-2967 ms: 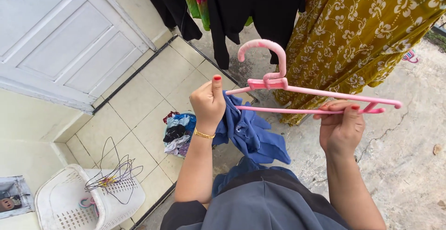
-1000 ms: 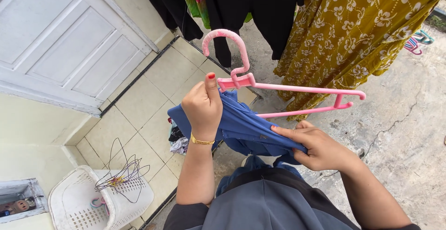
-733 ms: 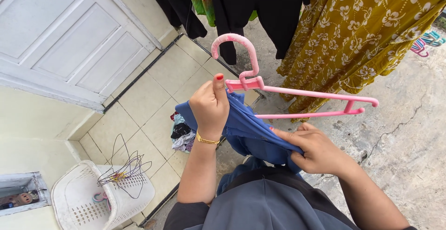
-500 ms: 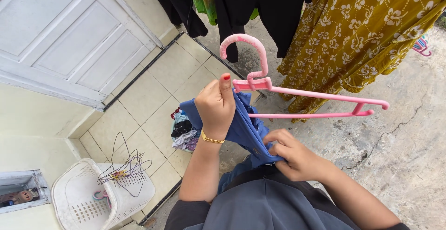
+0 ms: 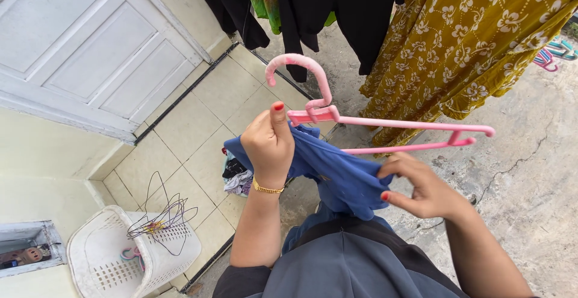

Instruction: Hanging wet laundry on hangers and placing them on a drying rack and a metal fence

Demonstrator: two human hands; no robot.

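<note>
My left hand [image 5: 269, 144] grips a pink plastic hanger [image 5: 361, 120] near its hook, together with the top of a blue garment [image 5: 337, 174] draped over the hanger's left arm. My right hand [image 5: 421, 186] pinches the lower right edge of the blue garment below the hanger's bar. The hanger's right arm sticks out bare toward the right.
A white laundry basket [image 5: 108, 262] with wire hangers [image 5: 162, 217] stands at the lower left. A pile of clothes [image 5: 236, 174] lies on the tiles. A white door [image 5: 78, 45] is at the left. Black clothes [image 5: 337, 9] and a yellow flowered dress [image 5: 475, 39] hang ahead.
My right hand went from the hanger's right end down to the blue garment and now pulls its edge rightward. The left hand kept its hold near the hook.
</note>
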